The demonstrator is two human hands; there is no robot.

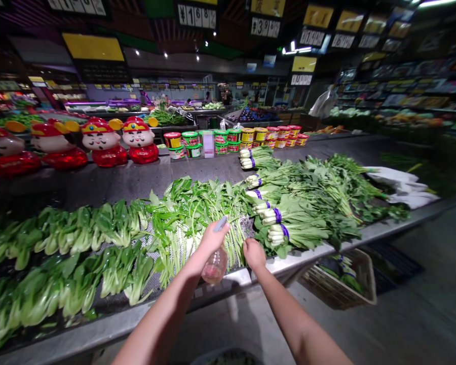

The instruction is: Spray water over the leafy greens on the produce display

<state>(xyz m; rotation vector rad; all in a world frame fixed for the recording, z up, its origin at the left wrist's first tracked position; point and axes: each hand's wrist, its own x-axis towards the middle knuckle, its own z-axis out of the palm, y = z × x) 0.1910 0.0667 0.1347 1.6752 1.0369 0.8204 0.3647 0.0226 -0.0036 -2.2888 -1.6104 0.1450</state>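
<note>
My left hand (212,237) is closed around a small clear spray bottle (215,265) with a grey nozzle, held over a pile of loose leafy greens (192,213) on the metal display counter (110,324). My right hand (254,253) is closed, knuckles up, at the stems at the right edge of that pile; what its fingers hold is hidden. Just to its right lie bundles of greens tied with purple bands (289,223).
Rows of bok choy (61,253) fill the counter's left. Red figurine jars (102,142) and stacked tubs (231,139) line the back. White bags (399,185) lie at the right end. A crate (342,279) sits under the counter beside the aisle floor.
</note>
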